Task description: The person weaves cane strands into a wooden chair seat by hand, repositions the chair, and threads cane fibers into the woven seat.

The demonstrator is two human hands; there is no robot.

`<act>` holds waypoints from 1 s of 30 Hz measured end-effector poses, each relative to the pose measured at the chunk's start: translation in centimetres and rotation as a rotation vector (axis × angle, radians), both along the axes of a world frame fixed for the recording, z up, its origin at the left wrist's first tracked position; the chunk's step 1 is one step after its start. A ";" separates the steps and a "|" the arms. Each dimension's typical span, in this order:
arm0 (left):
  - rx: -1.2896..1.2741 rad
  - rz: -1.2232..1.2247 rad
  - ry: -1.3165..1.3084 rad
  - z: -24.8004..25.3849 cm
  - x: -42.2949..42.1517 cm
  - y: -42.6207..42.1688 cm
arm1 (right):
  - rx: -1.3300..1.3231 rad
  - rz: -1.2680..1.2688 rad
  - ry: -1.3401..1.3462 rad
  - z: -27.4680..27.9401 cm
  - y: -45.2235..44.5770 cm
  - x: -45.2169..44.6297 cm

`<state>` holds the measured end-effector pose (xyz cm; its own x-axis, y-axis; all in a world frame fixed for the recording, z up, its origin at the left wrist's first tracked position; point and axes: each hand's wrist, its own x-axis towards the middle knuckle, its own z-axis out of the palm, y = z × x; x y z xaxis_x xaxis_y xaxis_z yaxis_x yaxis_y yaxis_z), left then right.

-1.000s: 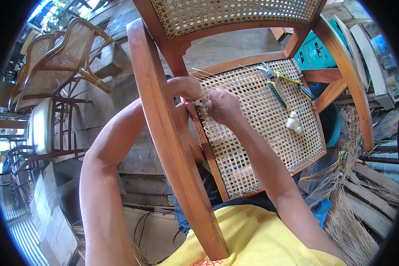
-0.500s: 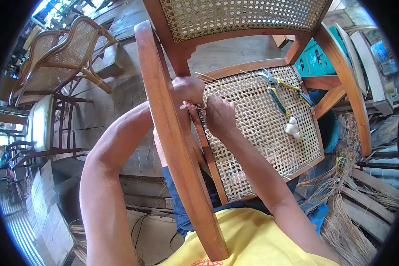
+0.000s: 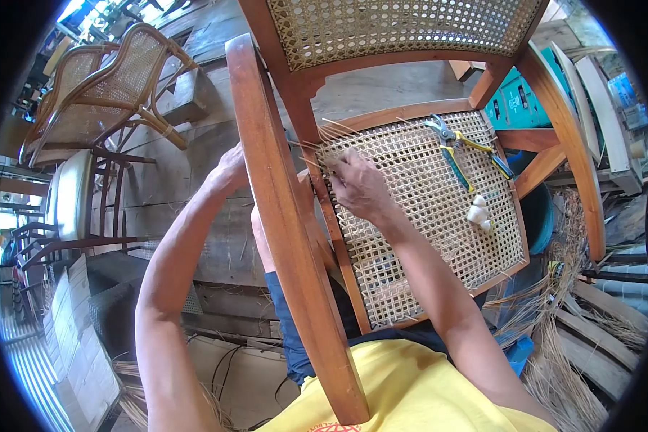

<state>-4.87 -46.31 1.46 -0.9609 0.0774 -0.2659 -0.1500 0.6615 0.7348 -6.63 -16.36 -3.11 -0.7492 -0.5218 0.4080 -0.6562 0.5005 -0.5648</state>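
Note:
A woven cane seat [image 3: 425, 230] fills the wooden frame of a chair. My right hand [image 3: 360, 183] is at the seat's left back corner, its fingers pinched together at the weave, where thin cane strands [image 3: 338, 128] stick out. My left hand [image 3: 232, 169] is beyond the wooden armrest [image 3: 281, 216], which hides its fingers. On the right part of the seat lie pruning shears [image 3: 453, 155] with yellow and green handles. A small white lumpy thing [image 3: 479, 214] rests below them; I cannot make out its kind.
The cane backrest [image 3: 403, 29] rises at the far side. A rattan chair [image 3: 104, 97] and a padded chair [image 3: 72, 194] stand on the left. On the right are a green crate [image 3: 515, 101], a bundle of loose strands [image 3: 561, 331] and wooden boards [image 3: 597, 353].
My left hand has drawn away from the seat corner, leftward behind the armrest. My right hand stays at the corner, slightly shifted. More strand ends show there.

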 end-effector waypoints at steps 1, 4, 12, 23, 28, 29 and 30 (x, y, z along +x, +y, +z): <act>-0.002 0.006 -0.002 -1.1 -0.2 -0.8 | 0.052 0.011 0.060 -0.3 -0.4 -0.1; 0.097 -0.063 0.029 -3.5 -1.7 -2.3 | -0.036 -0.024 -0.106 -0.3 -1.2 0.9; -0.294 -0.390 0.088 -0.6 -4.1 4.3 | -0.166 0.020 -0.345 -1.1 -0.9 -0.3; -0.169 -0.421 0.014 1.5 -4.6 4.9 | -0.310 -0.051 -0.548 -0.6 -1.1 -0.4; -0.489 -0.518 0.037 0.1 -5.2 6.5 | -0.028 -0.152 -0.318 -0.7 -1.4 -0.9; -0.454 -0.541 -0.032 1.2 -5.4 7.3 | 0.079 -0.224 -0.379 0.5 -1.1 -1.1; -0.419 -0.563 -0.101 1.9 -5.6 7.9 | 0.186 -0.295 -0.439 1.2 -0.7 -1.3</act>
<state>-10.50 -38.40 3.36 -0.7742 0.4266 -0.4676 0.2436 0.8827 0.4019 -7.97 -17.05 -1.86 -0.9532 -0.2976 -0.0538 -0.1966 0.7449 -0.6376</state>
